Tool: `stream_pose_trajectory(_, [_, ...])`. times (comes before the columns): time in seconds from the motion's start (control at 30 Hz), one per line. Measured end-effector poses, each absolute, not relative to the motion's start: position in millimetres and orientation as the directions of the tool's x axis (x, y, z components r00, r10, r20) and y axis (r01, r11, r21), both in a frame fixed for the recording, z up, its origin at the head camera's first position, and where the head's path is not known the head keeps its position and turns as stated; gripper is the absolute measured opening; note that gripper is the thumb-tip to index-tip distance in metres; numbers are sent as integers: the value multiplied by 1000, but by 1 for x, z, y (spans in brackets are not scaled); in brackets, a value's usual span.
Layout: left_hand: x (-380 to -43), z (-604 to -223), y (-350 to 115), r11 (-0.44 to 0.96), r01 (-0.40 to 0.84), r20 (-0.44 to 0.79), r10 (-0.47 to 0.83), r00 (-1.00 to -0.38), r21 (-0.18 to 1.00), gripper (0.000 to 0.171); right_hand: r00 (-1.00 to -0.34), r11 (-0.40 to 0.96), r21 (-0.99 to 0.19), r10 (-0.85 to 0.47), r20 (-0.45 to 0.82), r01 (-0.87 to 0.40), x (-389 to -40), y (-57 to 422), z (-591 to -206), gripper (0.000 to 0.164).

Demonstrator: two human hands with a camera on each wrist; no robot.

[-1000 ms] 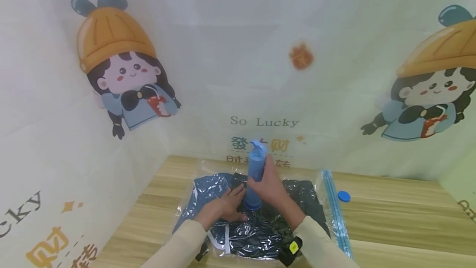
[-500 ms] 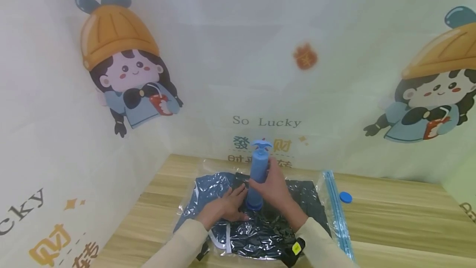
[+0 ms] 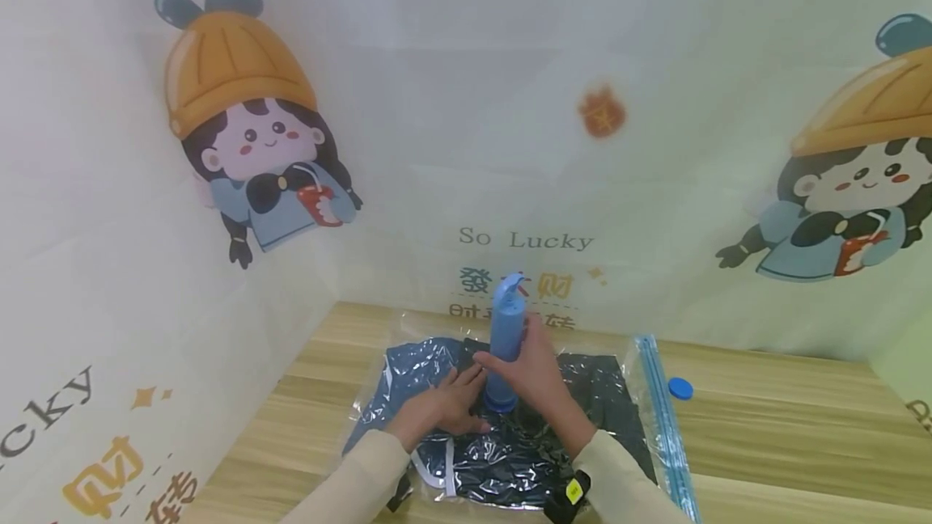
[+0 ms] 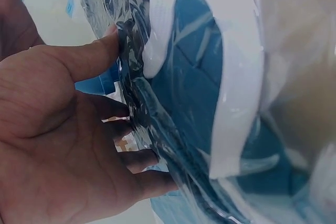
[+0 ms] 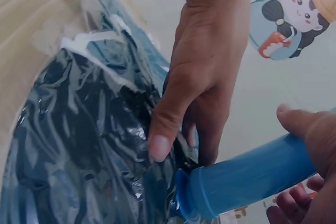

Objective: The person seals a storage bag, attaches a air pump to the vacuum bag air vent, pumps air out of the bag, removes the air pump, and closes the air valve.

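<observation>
A clear vacuum storage bag (image 3: 473,471) with dark and blue cloth packed inside lies on the wooden table, its film wrinkled and shiny. Upright on its middle stands a blue hand pump (image 3: 506,334), its wide base right against the bag. My right hand (image 3: 535,370) is wrapped round the pump's barrel, fingers behind it; in the right wrist view the thumb (image 5: 296,121) sticks out straight. Just left of the base, my left hand (image 3: 444,407) presses on the bag with spread fingers. In the left wrist view its fingertips (image 4: 134,158) touch the film.
A blue zip strip (image 3: 666,427) runs along the bag's right side. To its right, a round blue cap (image 3: 680,388) lies on the table (image 3: 786,435). A printed cloth backdrop (image 3: 408,144) hangs behind and at the left.
The pump's top handle has turned about the barrel, facing front half a second ago and sideways now. My right thumb now reaches further past the barrel. My left hand stays in place.
</observation>
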State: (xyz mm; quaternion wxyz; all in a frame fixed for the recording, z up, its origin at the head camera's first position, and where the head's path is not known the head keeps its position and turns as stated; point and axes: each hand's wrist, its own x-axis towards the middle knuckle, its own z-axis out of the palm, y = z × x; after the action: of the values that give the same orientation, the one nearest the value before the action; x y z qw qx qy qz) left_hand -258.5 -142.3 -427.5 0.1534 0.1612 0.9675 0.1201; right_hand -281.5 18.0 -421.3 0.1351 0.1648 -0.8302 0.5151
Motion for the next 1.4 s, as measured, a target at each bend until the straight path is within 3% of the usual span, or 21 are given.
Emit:
stream_pose_trajectory(0.23, [-258, -429, -142, 915, 282, -251, 356, -900, 289, 83, -909, 474, -785, -93, 406, -399, -278, 21, -425, 72])
stream_pose_trajectory(0.47, [-258, -429, -144, 910, 286, -246, 364, -898, 302, 82, -910, 412, -814, -127, 394, -410, -280, 25, -427, 69])
stream_pose_trajectory(0.87, [-258, -431, -144, 907, 279, -250, 363, -898, 315, 83, -927, 337, -867, -206, 313, -368, -278, 27, -420, 76])
stream_pose_trajectory(1.1, [-260, -430, -145, 906, 292, -244, 372, -896, 307, 82, -901, 359, -832, -67, 428, -423, -278, 19, -425, 82])
stream_pose_trajectory(1.23, [-260, -432, -144, 903, 300, -240, 379, -894, 308, 82, -907, 390, -836, 8, 422, -386, -276, 18, -427, 80])
stream_pose_trajectory(1.4, [-259, -432, -145, 909, 284, -244, 363, -899, 304, 82, -918, 433, -828, 5, 396, -355, -275, 21, -421, 72])
